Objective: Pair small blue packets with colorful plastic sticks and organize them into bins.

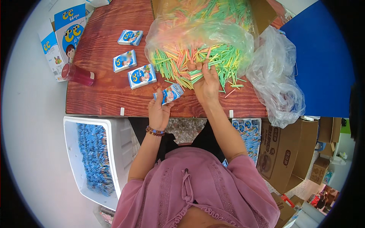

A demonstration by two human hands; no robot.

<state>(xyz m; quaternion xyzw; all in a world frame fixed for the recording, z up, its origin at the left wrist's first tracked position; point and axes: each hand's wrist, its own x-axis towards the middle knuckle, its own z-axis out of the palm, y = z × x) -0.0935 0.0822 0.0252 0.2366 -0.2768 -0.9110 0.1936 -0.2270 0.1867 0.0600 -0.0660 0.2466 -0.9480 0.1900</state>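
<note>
Fingers of the left hand (159, 110) clamp a small blue packet (170, 93) just above the near edge of the wooden worktop (102, 87). Beside it the right hand (207, 85) (palm down) has its fingers closed on a bunch of coloured sticks (195, 74) at the pile's near edge. Farther off, three more packets (142, 76) lie left of the clear plastic bag (201, 34) that spills the sticks.

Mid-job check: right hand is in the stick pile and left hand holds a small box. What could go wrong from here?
1. Loose coloured sticks lie close to the table edge; the right hand may sweep some off.
2. The small box in the left hand is pinched by the fingers only and could slip.
</note>
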